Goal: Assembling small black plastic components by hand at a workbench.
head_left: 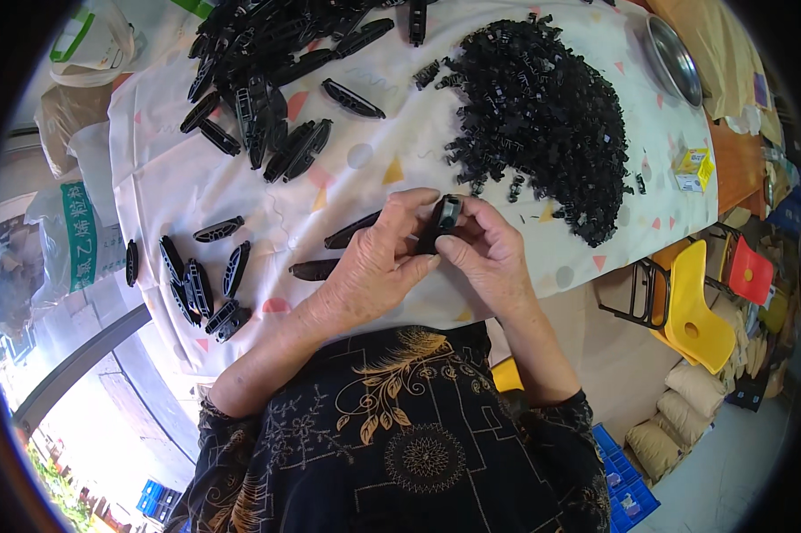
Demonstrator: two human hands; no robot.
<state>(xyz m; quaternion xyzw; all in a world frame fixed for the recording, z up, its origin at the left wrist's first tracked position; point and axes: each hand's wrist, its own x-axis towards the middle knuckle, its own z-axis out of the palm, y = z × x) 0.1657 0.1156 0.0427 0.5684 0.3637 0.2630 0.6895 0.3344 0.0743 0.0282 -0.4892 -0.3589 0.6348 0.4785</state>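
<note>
Just in front of my body, a black elongated plastic part [443, 222] is held up between both hands, its shiny end pointing away from me. My left hand [369, 262] pinches it with thumb and fingers from the left. My right hand [491, 253] grips it from the right, thumb against its near side. The fingers cover much of it. Two similar long black parts, one farther [351, 230] and one nearer [313, 270], lie partly hidden by my left hand. To the right and beyond spreads a large heap of small black plastic pieces [543, 115].
A pile of long black parts [276, 44] covers the far left of the patterned tablecloth [400, 115]; several more [198, 286] lie near left. A metal bowl [672, 60] and a small yellow box [692, 169] stand at right. Beyond the table edge is a yellow chair [690, 306].
</note>
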